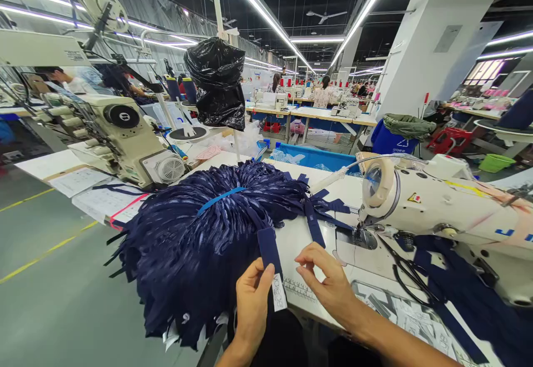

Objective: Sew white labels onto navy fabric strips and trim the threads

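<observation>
Lower centre: navy strip (pixel 270 249) with white label (pixel 279 292), pinched by your left hand (pixel 253 297), thumb against fingers; your right hand (pixel 328 281) nearby, loosely curled, seemingly empty; risk: strip could slip into the navy pile (pixel 187 250) should your pinch slacken.

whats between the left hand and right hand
In the head view, a navy strip with a white label, held by the left hand, then ruler markings on the white tabletop.
</observation>
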The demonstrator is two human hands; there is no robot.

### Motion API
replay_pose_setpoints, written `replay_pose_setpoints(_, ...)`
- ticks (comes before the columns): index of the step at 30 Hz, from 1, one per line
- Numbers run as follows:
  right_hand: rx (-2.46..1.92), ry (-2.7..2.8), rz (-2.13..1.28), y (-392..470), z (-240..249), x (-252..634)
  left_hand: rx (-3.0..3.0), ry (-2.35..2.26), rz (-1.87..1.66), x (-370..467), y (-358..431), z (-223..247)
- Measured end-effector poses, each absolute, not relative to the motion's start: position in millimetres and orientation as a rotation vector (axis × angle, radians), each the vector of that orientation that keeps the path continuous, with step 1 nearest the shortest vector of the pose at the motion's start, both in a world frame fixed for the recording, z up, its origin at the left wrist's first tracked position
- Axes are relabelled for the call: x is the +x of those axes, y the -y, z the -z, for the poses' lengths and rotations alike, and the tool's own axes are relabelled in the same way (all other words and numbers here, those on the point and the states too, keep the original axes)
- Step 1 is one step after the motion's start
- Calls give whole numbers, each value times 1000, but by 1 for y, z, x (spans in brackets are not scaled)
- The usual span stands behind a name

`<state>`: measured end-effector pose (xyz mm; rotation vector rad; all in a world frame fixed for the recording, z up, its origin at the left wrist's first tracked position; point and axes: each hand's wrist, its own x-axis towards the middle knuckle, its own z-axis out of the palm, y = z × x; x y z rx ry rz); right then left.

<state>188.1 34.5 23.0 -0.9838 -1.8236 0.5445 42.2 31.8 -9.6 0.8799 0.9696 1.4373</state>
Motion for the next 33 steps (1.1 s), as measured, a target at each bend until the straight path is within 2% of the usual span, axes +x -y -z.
replay_pose_setpoints(6, -942, 1961, -165, -45, -26, 177, 907, -992, -1445, 44, -32, 7)
replay_pose_setpoints(18, -887, 2050, 200, -48, -22, 165, 1191, -1151, -1511, 42, -30, 5)
replay_pose_setpoints(28, -737, 2072, 134, -44, -29, 171, 923, -1055, -1349, 45, -34, -5)
replay_pose_setpoints(33, -591, 2097, -148, -46, -23, 169, 848, -973, -1223, 47, -34, -8)
